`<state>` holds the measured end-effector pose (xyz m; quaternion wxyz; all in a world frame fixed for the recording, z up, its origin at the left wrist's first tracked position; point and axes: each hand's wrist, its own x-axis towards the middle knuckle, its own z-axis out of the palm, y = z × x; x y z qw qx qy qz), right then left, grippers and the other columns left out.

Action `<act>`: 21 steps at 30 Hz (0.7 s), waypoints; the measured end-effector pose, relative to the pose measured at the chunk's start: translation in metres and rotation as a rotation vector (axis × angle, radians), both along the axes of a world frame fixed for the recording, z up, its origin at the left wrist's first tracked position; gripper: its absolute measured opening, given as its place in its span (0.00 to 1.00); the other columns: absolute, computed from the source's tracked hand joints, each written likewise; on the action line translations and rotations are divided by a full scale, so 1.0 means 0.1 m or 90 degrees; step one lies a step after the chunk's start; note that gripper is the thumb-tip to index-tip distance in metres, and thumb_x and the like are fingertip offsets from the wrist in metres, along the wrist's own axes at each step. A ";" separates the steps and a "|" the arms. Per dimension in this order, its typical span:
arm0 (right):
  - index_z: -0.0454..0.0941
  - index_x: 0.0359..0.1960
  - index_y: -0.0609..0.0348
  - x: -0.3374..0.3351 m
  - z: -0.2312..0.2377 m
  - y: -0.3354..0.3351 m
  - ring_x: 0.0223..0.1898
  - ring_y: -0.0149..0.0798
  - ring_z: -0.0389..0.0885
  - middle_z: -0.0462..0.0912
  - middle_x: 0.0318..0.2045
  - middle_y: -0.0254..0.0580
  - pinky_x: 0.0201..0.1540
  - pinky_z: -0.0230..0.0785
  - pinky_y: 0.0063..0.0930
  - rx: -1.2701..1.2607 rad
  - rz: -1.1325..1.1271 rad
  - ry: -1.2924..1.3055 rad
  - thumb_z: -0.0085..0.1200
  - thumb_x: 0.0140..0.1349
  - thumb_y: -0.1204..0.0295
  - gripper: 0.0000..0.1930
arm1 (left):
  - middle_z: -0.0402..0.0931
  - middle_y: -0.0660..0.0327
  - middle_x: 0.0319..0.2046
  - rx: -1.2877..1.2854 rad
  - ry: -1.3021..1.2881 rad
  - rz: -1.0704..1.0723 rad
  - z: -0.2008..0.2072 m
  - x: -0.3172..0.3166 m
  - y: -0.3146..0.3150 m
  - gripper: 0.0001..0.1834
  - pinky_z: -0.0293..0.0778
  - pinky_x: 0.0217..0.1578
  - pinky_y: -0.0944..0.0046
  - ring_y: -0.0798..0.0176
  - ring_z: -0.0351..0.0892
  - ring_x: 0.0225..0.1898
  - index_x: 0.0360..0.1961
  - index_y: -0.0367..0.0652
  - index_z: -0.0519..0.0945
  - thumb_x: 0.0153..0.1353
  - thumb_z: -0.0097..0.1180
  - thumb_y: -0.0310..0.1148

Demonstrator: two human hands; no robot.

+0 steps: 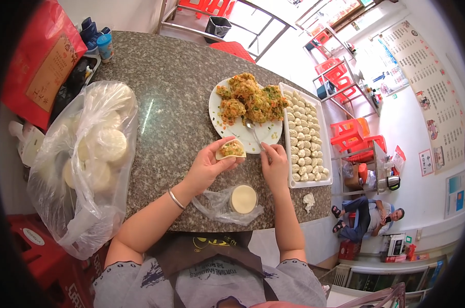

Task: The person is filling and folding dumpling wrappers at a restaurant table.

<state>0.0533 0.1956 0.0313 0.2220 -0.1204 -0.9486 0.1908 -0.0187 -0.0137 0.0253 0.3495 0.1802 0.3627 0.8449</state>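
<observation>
My left hand [214, 162] is closed around a round dumpling wrapper [239, 154] with a heap of chopped filling [231, 148] on it. Just right of it, my right hand [274, 163] grips the handle of a metal spoon [255, 133], whose bowl rests against the filling on a white plate [270, 134]. Mounds of orange and green filling [254, 98] cover much of that plate. Between my forearms, a stack of round wrappers [243, 199] lies on a clear plastic bag [215, 204].
A white tray [295, 183] with rows of pleated dumplings [305, 138] stands right of the plate. At left is a large plastic bag [83, 205] of wrapper stacks, near a red bag [42, 56] and a blue cup [105, 47]. A seated person [368, 218] is at far right.
</observation>
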 end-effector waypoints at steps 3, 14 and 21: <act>0.81 0.41 0.59 0.06 0.05 -0.19 0.38 0.43 0.77 0.78 0.35 0.44 0.40 0.70 0.34 -0.002 0.052 0.077 0.58 0.55 0.75 0.11 | 0.73 0.57 0.51 -0.021 -0.020 -0.009 0.00 0.00 -0.02 0.27 0.76 0.45 0.69 0.65 0.76 0.50 0.63 0.38 0.62 0.62 0.52 0.23; 0.78 0.43 0.68 0.13 0.08 -0.56 0.40 0.27 0.77 0.81 0.37 0.37 0.43 0.69 0.20 -0.683 0.129 0.140 0.55 0.60 0.80 0.09 | 0.75 0.58 0.48 -0.063 0.179 0.112 0.00 0.08 -0.02 0.22 0.76 0.47 0.68 0.66 0.78 0.47 0.55 0.38 0.70 0.59 0.57 0.23; 0.78 0.43 0.67 0.13 0.07 -0.62 0.38 0.25 0.77 0.81 0.35 0.36 0.43 0.68 0.18 -0.693 0.116 0.209 0.55 0.62 0.78 0.09 | 0.74 0.52 0.51 -0.075 0.289 0.192 -0.04 0.12 -0.02 0.17 0.74 0.51 0.65 0.63 0.76 0.50 0.49 0.36 0.75 0.58 0.58 0.22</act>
